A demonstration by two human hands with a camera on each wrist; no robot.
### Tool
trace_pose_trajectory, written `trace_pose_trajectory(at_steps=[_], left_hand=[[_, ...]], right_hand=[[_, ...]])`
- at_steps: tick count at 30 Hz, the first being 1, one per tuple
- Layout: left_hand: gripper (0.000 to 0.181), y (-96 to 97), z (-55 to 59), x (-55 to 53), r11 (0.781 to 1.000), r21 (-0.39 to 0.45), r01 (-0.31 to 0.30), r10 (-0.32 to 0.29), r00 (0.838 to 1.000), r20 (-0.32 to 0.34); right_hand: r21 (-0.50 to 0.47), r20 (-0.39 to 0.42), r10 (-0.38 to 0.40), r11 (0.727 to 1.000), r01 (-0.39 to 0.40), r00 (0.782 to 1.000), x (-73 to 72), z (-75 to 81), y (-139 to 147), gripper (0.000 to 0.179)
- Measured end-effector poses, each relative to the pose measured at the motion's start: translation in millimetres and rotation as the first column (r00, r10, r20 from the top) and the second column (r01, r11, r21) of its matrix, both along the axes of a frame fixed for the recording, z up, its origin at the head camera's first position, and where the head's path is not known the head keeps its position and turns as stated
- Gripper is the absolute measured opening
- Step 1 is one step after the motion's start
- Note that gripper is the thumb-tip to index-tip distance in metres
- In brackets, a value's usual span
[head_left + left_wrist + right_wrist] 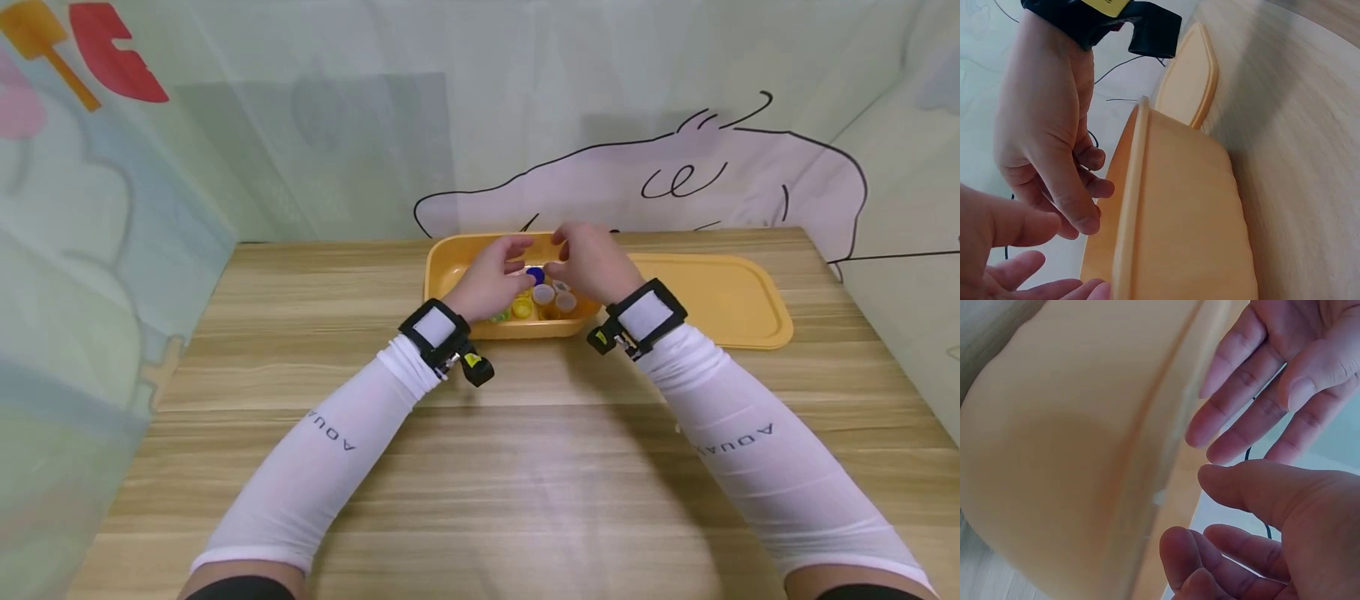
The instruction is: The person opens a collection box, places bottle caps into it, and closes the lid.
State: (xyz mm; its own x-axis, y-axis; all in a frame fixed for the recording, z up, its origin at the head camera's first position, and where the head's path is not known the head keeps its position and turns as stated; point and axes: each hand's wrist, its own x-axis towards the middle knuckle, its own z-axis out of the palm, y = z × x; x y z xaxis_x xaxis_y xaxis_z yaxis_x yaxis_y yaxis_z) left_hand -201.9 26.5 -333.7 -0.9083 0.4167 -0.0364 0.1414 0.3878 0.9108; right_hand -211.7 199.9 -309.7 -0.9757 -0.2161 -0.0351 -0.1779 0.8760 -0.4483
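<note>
A yellow-orange plastic box (441, 265) stands at the back of the table, holding several small round pots or caps, among them a blue one (536, 273), a yellow one (522, 309) and a whitish one (543, 294). Over its left part hovers my left hand (489, 282), fingers relaxed and slightly bent. My right hand (594, 263) hangs over the right part, its fingers loosely bent. Between the thumb and fingers of either hand I see nothing held. The wrist views show both hands beside the box rim, with the box's contents hidden behind its wall.
Flat on the table, right of the box, lies a matching yellow-orange lid (727, 300). The wooden table (510, 483) meets a printed curtain (337, 125) at its back edge. Both wrists carry black camera straps.
</note>
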Motion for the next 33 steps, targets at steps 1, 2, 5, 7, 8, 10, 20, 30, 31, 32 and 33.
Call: trace_pose_trajectory(at_steps=[1,2,5,7,8,10,20,30,31,32,33], left_hand=[[0.052,-1.3,0.1,0.7,1.0,-0.004,-0.001,0.001,1.0,0.0],[0.053,-2.5,0.3,1.5,1.0,-0.009,-0.004,0.004,1.0,0.0],[0.054,-5.6,0.7,3.2,1.0,-0.019,-0.015,0.015,1.0,0.0],[0.053,-7.6,1.1,4.1,0.999,-0.025,-0.02,0.02,1.0,-0.008],[0.053,-8.4,1.6,4.9,0.999,-0.028,-0.023,0.023,1.0,-0.014],[0.053,-10.7,3.1,7.6,0.999,-0.044,-0.026,0.025,0.999,-0.036],[0.052,-26.5,12.1,32.5,0.978,-0.208,-0.018,-0.038,0.964,-0.263],[0.058,-64.0,17.8,65.0,0.882,-0.445,-0.156,-0.133,0.822,-0.553],[0.06,-68.8,16.9,67.4,0.867,-0.466,-0.178,-0.138,0.812,-0.568],[0.063,-73.8,15.7,69.8,0.85,-0.488,-0.2,-0.144,0.802,-0.579],[0.066,-78.7,14.3,72.0,0.835,-0.505,-0.218,-0.151,0.793,-0.591]], right_hand=[[-0.001,0.003,0.001,1.0,-0.001,1.0,0.3,-0.3,0,0.042],[-0.002,0.005,0.0,1.0,0.0,1.0,0.6,-0.5,-1,0.041],[0.0,0.017,0.0,1.0,0.0,1.0,2.2,-0.1,-2,0.041],[-0.005,0.021,0.002,1.0,-0.002,1.0,4.0,1.1,-2,0.041],[-0.007,0.017,0.008,1.0,-0.007,1.0,5.4,2.0,-3,0.041],[-0.009,0.004,0.022,1.0,-0.022,1.0,8.4,3.8,-3,0.041],[0.003,-0.082,0.08,0.997,-0.08,0.993,29.6,11.3,10,0.043],[0.059,-0.09,0.011,0.998,-0.005,0.996,44.2,14.9,57,0.049],[0.067,-0.091,0.004,0.998,0.002,0.996,45.2,14.3,63,0.051],[0.073,-0.089,-0.005,0.997,0.012,0.996,46.3,13.5,71,0.052],[0.078,-0.082,-0.014,0.997,0.021,0.997,47.4,12.9,78,0.055]])
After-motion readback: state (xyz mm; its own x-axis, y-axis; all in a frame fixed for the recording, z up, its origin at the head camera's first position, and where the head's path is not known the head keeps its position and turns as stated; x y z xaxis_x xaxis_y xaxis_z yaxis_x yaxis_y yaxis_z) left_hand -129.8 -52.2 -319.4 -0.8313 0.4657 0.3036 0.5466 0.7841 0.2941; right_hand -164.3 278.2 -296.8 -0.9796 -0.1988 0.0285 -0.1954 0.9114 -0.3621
